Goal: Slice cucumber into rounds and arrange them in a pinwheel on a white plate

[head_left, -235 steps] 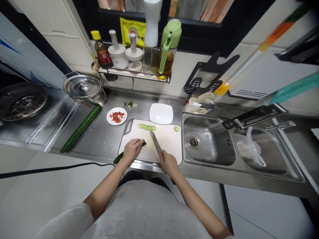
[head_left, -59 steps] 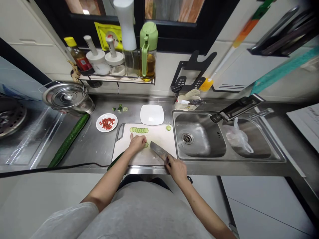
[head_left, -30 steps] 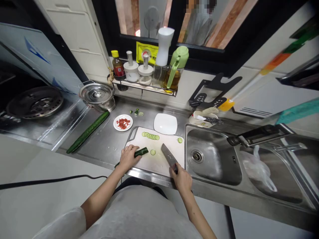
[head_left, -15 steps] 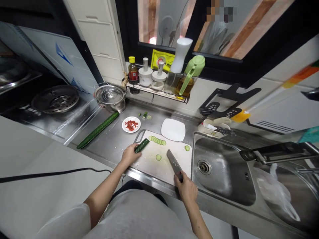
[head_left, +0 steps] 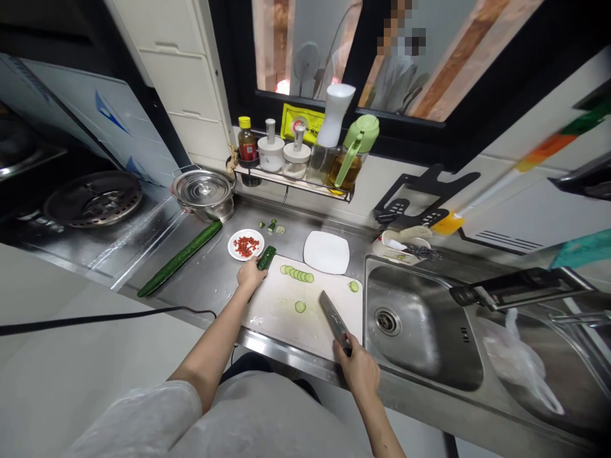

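Note:
My left hand (head_left: 250,275) is closed around a short piece of cucumber (head_left: 266,257) at the upper left corner of the white cutting board (head_left: 281,324). A kitchen knife (head_left: 334,316) is gripped by its handle in my right hand (head_left: 358,366), its blade over the right part of the board. On the board lie a row of overlapping cucumber slices (head_left: 296,274), a single slice (head_left: 300,306) in the middle, and more sliced cucumber (head_left: 354,286) near the right corner. Just beyond my left hand sits a small white plate (head_left: 231,247) of chopped red pieces.
A white square plate (head_left: 326,252) stands behind the board, and cucumber scraps (head_left: 272,226) lie on the counter. A whole cucumber (head_left: 181,257) and a lidded steel pot (head_left: 205,191) are at left. The sink (head_left: 420,318) adjoins the board's right side. Seasoning containers fill a rack (head_left: 296,182).
My left hand has carried the cucumber piece away from me, to the board's far left corner beside the small plate. My right hand with the knife has stayed nearly in place.

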A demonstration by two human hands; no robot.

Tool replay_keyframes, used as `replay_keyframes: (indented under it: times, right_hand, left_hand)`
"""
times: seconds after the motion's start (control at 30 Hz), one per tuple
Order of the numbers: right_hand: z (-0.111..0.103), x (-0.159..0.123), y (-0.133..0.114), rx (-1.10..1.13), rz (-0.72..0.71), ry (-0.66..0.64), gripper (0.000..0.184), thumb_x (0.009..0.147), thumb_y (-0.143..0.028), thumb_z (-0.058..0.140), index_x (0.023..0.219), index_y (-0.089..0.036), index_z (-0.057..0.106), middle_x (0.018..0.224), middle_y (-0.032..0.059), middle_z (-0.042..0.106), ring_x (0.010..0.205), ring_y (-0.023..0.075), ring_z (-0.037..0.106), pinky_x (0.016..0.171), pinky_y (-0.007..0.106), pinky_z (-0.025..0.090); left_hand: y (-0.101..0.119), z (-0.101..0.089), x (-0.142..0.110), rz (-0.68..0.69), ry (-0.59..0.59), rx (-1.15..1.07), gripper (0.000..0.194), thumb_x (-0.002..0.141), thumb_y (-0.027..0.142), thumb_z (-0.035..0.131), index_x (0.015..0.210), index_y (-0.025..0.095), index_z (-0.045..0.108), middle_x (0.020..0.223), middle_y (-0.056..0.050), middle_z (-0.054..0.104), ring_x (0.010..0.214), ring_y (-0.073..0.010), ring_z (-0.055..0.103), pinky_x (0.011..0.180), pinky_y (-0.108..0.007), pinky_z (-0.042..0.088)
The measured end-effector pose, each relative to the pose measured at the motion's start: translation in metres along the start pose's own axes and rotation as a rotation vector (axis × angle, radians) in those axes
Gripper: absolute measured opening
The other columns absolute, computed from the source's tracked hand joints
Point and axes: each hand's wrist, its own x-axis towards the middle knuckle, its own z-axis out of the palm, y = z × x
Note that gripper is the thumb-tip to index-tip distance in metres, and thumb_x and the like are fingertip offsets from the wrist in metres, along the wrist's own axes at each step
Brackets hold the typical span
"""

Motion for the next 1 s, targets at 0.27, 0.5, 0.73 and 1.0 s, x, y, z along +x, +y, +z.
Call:
replay_keyframes:
  times: [0.27,0.5,0.73,1.0]
  right_hand:
    - [0.001,-0.001,0.000,0.026,0.005,-0.004,0.045,0.091,-0.051,0.037,0.122,-0.026,0.058,0.095,0.0087,0.072,0.090,0.0236,0.067,0.070,0.029,0.044]
    - [0.001,-0.002,-0.001,0.045,0.029,-0.013,0.044,0.091,-0.051,0.038,0.121,-0.026,0.058,0.095,0.0082,0.072,0.090,0.0239,0.067,0.070,0.029,0.043]
    - [0.005,-0.006,0.001,0.108,-0.006,0.017,0.045,0.093,-0.050,0.034,0.121,-0.025,0.059,0.092,0.0083,0.072,0.088,0.0227,0.066,0.067,0.027,0.039]
    - [0.010,-0.004,-0.001,0.103,0.004,0.029,0.039,0.098,-0.033,0.026,0.115,-0.017,0.057,0.090,0.0103,0.071,0.078,0.0207,0.065,0.064,0.026,0.032]
  left_hand:
    - [0.003,0.003,0.001,0.045,-0.021,0.034,0.052,0.070,0.038,0.065,0.119,0.028,0.054,0.118,-0.008,0.063,0.106,-0.0265,0.060,0.083,-0.035,0.046]
    - [0.001,0.006,-0.001,0.093,0.012,0.066,0.055,0.069,0.042,0.066,0.121,0.028,0.052,0.119,-0.009,0.059,0.108,-0.0265,0.058,0.084,-0.035,0.045]
    - [0.000,0.000,-0.019,0.128,0.122,0.055,0.062,0.072,0.048,0.065,0.128,0.028,0.049,0.124,-0.010,0.052,0.117,-0.0302,0.046,0.092,-0.040,0.040]
    - [0.016,0.043,-0.085,0.546,-0.147,0.012,0.030,0.085,0.032,0.052,0.113,0.024,0.060,0.109,-0.008,0.056,0.107,-0.0225,0.050,0.094,-0.034,0.037]
